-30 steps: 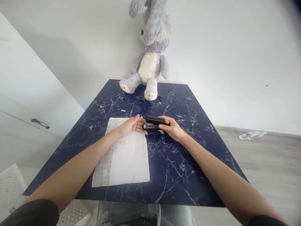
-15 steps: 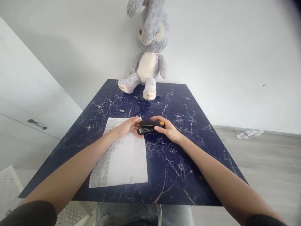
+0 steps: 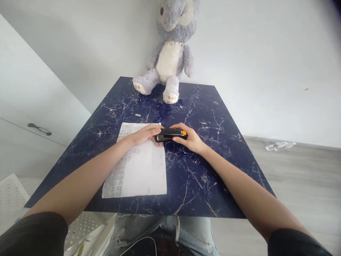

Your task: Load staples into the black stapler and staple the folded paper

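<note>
At veined navy tabletop (image 3: 202, 181): left hand (image 3: 144, 135), right hand (image 3: 194, 140) clamped on oblong black stapler (image 3: 168, 133).

The table (image 3: 183, 177) has a flat, dark blue top with a white marble-vein pattern. A white paper (image 3: 145, 174), printed with a grey pattern along its left side, lies left of centre toward the near edge; a small pale strip (image 3: 137, 115) lies just beyond its far edge. A grey plush toy (image 3: 169, 62) sits at the far edge, feet pointing nearward.
</note>
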`<state>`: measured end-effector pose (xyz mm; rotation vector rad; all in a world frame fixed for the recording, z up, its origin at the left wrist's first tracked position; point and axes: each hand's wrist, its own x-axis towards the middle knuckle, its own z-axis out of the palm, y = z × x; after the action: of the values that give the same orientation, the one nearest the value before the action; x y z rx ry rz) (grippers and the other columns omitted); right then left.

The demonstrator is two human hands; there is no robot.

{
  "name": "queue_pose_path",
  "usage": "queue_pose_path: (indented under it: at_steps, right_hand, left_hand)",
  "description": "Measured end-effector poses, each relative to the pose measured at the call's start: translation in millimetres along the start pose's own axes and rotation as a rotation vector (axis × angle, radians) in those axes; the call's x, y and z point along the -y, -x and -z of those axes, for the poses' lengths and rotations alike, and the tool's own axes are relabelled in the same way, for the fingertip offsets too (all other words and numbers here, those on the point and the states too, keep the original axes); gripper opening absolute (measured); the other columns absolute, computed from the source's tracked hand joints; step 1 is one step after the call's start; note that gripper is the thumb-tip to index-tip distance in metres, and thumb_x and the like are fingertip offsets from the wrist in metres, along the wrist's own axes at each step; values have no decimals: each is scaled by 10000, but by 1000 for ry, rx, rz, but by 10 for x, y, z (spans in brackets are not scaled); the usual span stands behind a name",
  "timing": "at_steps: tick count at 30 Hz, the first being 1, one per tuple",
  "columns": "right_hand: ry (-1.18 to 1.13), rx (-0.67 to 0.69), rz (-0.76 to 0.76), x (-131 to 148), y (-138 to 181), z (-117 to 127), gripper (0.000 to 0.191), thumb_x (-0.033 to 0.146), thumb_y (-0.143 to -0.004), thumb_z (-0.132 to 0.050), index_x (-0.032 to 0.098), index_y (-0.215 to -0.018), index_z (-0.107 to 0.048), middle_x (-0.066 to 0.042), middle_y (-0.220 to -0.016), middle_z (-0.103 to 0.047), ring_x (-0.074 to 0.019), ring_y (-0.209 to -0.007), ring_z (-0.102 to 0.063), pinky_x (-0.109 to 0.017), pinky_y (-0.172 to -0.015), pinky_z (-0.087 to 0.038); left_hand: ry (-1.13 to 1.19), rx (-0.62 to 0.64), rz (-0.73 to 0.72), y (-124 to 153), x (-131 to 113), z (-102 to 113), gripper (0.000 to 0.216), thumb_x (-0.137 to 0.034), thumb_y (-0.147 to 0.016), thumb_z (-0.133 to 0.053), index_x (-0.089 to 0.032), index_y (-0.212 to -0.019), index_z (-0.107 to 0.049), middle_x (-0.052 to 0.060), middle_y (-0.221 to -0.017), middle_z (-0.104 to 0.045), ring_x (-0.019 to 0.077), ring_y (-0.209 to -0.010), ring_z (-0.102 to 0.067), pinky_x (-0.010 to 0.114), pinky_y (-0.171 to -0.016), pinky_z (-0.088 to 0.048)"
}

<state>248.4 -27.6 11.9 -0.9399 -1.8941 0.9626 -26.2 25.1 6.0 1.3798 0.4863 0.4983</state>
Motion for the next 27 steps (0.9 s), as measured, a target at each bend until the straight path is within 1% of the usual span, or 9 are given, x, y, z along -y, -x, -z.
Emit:
queue_pose_path:
  at_steps: [3,6,9,14,17,20,22,24,27]
  right_hand:
    - [-177,-9,-98,-18,13,-21,521,522,-912,-813,264,-1342,-674,-59,-1166,-700,-200,-884,-659,-351,-800,-542]
    - [-477,-3,-210,-33,16,-49,553,601,-946,-743,249,-1359,-638,-46,-1002,-684,-169,-727,-633,-299,-610,-494]
    - [-621,13,-266,-25,9,-71,561,677,-974,-655,220,-1300,-652,-46,-893,-689,-163,-634,-620,-277,-510,-430]
    - [-609,-52,-353,-50,-13,-68,525,672,-968,-636,168,-1100,-706,-53,-700,-691,-133,-465,-504,-264,-407,-290]
    - [-682,-173,-404,-87,-47,-34,506,690,-936,-632,190,-991,-685,-51,-656,-676,-133,-431,-472,-277,-382,-274]
    - [-753,-235,-427,-94,-83,13,514,734,-921,-605,222,-883,-634,-21,-605,-608,-124,-411,-428,-291,-377,-298]
    - [-777,-269,-392,-81,-94,41,503,734,-925,-599,236,-859,-604,6,-584,-548,-114,-409,-398,-291,-381,-304]
    - [-787,-320,-348,-65,-97,65,484,723,-930,-599,245,-856,-586,26,-574,-495,-110,-413,-378,-286,-385,-297]
    - [-799,-420,-307,-55,-92,96,461,701,-929,-590,250,-837,-568,37,-579,-446,-109,-423,-355,-288,-395,-295]
  left_hand:
    - [6,-41,11,-3,3,-2,562,-542,-939,-740,-96,-1280,-720,149,-868,-796,271,-742,-796,378,-696,-664]
    - [60,-88,-24,-14,13,-4,537,-529,-943,-727,-86,-1248,-734,137,-831,-786,259,-716,-785,365,-670,-657]
    - [75,-89,-43,-10,16,-12,548,-565,-945,-733,-88,-1215,-744,130,-815,-779,252,-712,-781,362,-669,-658]
    - [16,-36,-58,-18,6,-68,723,-768,-877,-727,-126,-1212,-730,145,-903,-789,274,-799,-794,396,-741,-667]
    - [-17,-188,-147,-28,-15,-84,765,-857,-889,-614,-146,-1145,-730,153,-1001,-784,276,-846,-782,399,-744,-651]
    - [-346,-494,-250,12,-52,-36,537,-679,-990,-600,-167,-929,-748,102,-869,-749,219,-776,-715,343,-739,-595]
    - [-708,-561,-268,57,-75,17,352,-498,-956,-687,-194,-789,-744,75,-797,-720,219,-799,-683,346,-807,-564]
    - [-968,-478,-250,94,-87,56,215,-382,-888,-733,-220,-749,-761,69,-812,-731,250,-879,-683,378,-897,-542]
    - [-1026,-307,-233,118,-99,60,117,-330,-866,-740,-248,-879,-824,73,-947,-786,283,-983,-705,426,-1004,-520]
